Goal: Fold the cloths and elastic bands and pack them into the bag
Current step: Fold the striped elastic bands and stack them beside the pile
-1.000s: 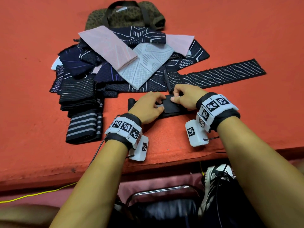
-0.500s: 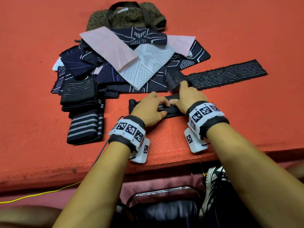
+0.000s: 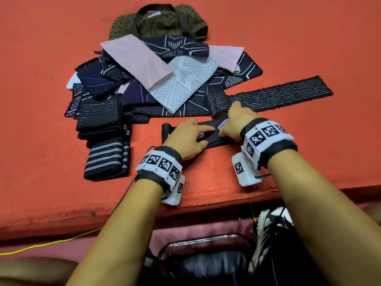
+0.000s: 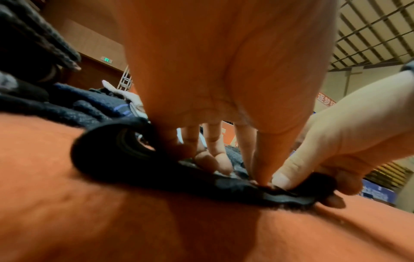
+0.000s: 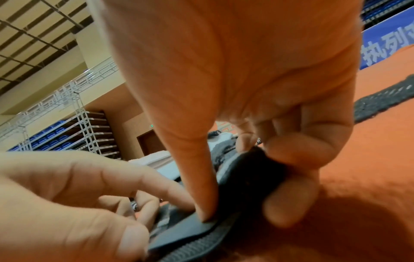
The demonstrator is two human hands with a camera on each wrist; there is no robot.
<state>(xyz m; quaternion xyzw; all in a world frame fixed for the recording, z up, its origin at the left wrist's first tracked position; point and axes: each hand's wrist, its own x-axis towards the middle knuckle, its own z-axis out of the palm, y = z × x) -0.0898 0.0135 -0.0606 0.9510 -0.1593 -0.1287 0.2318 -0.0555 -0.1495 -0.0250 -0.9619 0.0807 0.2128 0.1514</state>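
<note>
Black elastic band (image 3: 214, 134) at table's 6 o'clock, middle hidden under both hands. Left hand (image 3: 186, 139) presses flat-fingered; right hand (image 3: 234, 122) pinches its end, since shifted toward 12.

Olive leopard-print fabric bag (image 3: 158, 23): front part covered by the pile of patterned cloths (image 3: 165, 83). Black elastic band on the counter (image 3: 216, 137): middle hidden beneath the left hand (image 3: 186, 139) and right hand (image 3: 237, 122). Lower cloths in the pile: shapes concealed. Wrist views: near surfaces blurred.
</note>
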